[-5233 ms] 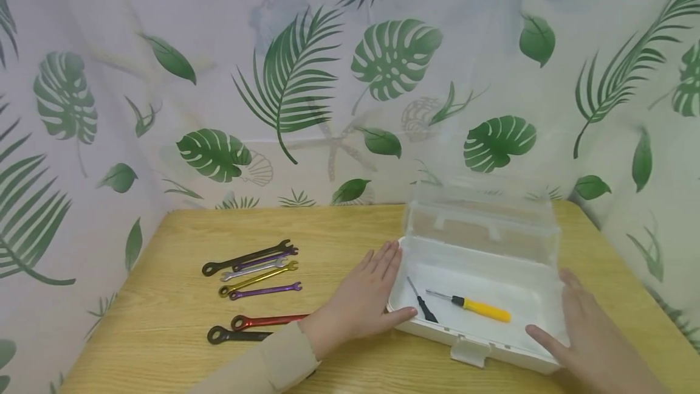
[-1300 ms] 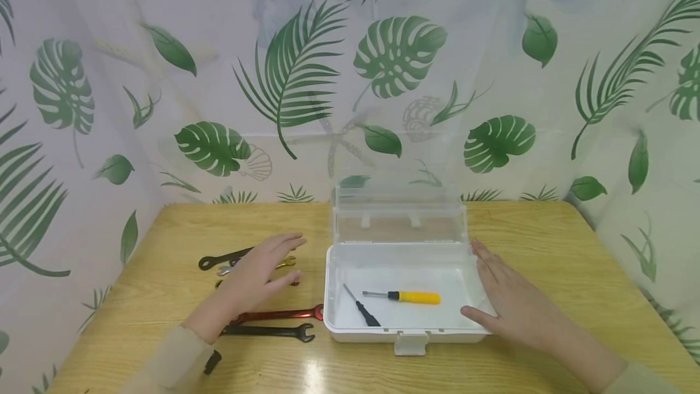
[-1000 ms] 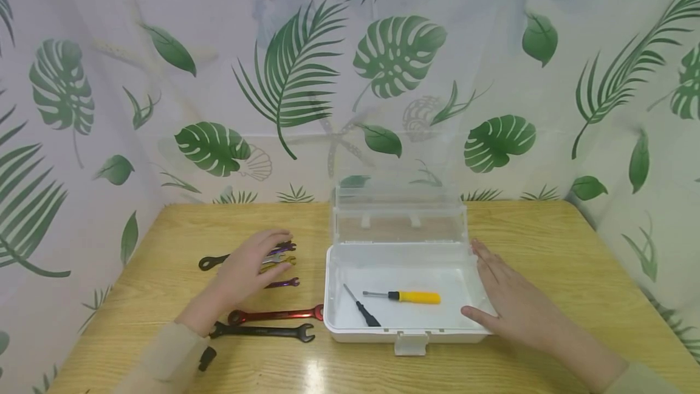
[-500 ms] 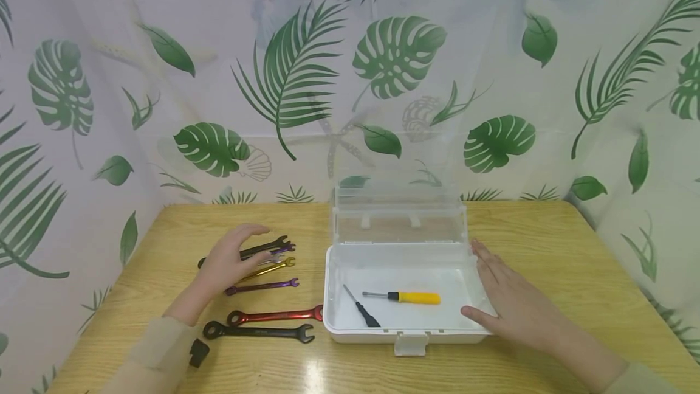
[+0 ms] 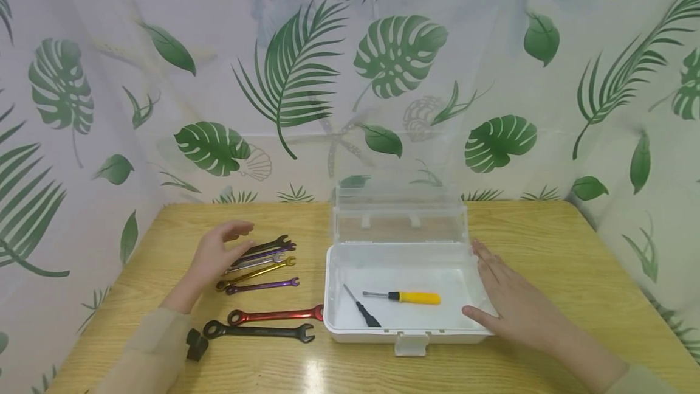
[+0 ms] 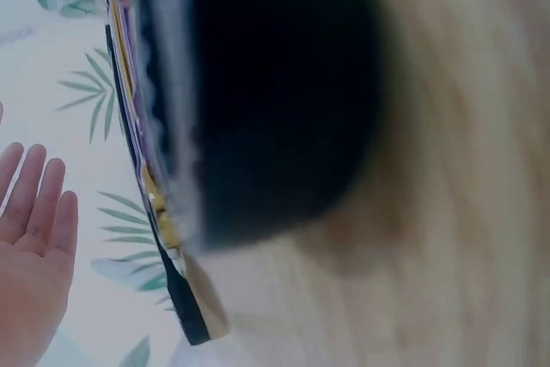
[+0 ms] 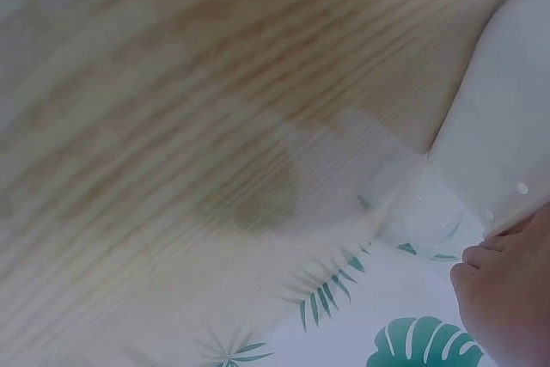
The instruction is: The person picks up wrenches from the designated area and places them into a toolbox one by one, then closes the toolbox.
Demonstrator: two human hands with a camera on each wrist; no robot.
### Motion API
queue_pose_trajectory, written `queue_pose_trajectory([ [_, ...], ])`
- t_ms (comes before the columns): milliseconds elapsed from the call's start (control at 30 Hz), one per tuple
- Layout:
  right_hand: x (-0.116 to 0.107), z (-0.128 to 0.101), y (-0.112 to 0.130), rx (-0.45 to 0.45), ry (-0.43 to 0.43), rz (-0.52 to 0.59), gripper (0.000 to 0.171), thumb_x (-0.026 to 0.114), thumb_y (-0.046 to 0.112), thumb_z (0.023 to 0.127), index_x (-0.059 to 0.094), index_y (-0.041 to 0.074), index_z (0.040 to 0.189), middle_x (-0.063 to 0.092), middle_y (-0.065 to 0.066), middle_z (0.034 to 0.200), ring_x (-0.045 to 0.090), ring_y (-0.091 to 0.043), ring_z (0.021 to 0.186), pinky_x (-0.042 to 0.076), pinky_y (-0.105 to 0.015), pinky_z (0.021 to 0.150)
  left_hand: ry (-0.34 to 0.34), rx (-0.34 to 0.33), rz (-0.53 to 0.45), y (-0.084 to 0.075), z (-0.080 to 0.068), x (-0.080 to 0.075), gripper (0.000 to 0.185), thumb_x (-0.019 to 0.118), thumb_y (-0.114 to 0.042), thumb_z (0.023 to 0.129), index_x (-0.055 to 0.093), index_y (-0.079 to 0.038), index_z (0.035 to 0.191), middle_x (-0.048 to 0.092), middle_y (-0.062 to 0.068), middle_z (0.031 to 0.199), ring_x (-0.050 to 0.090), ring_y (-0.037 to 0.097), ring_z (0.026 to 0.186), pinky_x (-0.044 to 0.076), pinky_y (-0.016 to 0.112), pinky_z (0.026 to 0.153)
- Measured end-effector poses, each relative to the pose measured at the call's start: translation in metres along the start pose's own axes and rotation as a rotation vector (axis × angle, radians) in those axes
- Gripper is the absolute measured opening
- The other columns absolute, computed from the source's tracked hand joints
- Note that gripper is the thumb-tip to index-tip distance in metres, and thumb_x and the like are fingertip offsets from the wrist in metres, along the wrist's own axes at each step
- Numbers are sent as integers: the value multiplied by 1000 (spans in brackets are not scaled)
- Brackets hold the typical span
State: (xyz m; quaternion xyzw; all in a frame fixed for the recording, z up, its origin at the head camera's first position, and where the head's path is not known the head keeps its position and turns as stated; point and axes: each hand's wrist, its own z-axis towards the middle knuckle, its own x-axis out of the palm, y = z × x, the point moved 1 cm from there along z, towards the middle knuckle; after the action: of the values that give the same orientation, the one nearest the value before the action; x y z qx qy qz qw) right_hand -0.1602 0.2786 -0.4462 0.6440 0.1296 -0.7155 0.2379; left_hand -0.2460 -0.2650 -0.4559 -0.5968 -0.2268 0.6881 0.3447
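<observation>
Since half a second ago, the left hand (image 5: 216,252) has slid further left and back across the cluster of wrenches (image 5: 257,257), uncovering more of their shafts; its grip is loose, fingers relaxed and slightly arched over the box-ends of the fanned wrenches, apparently just touching them, with nothing pinched. The right hand (image 5: 511,303) has not shifted: it lies flat and open against the right wall of the white plastic box (image 5: 404,336), steadying it on the tabletop (image 5: 547,242). Inside the box lie a yellow-handled screwdriver (image 5: 403,297) and a small black screwdriver (image 5: 361,307), with the clear lid (image 5: 399,214) standing upright behind. A red wrench (image 5: 273,315) and a black wrench (image 5: 257,331) lie nearer the front edge, apart from the cluster. The likeliest trouble, as I judge it, is that the thin wrenches overlap closely, so a grab at one could drag or scatter its neighbours; a bump could also drop the upright lid shut.
</observation>
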Motion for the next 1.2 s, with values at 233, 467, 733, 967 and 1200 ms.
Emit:
queue_pose_trajectory([
  [233,2,1,-5,-11,-5,8,97,68,52,101,29,-14,160,17,-24,176,32,-47,157,-16,-5,118,-14,-39,-8,6,1,-7,40,71,-8,101,62,6,138,67,29,138,62,46,129,46,60,117],
  [467,3,0,-7,-20,-7,8,97,67,51,101,26,-14,161,17,-25,176,31,-46,158,-16,-5,119,33,-72,1,11,3,-9,42,71,-11,102,61,6,139,65,30,140,59,49,132,46,62,117],
  [733,4,1,-6,-24,-11,11,98,67,51,101,25,-13,162,17,-24,176,33,-46,156,-15,-4,119,78,-108,56,18,6,-10,41,72,-11,101,62,7,137,66,31,137,62,48,128,49,60,114],
  [967,3,2,-5,-22,-4,10,98,67,50,101,24,-13,162,15,-23,177,33,-47,157,-15,-5,119,132,-104,80,27,8,-10,37,71,-11,101,65,9,132,70,30,130,68,47,119,56,58,104],
  [1200,4,1,-5,-18,-7,25,96,67,48,102,25,-15,161,14,-23,177,30,-45,158,-15,-5,119,162,-97,91,26,10,-10,34,73,-7,99,67,9,128,72,29,122,70,42,110,58,55,99],
])
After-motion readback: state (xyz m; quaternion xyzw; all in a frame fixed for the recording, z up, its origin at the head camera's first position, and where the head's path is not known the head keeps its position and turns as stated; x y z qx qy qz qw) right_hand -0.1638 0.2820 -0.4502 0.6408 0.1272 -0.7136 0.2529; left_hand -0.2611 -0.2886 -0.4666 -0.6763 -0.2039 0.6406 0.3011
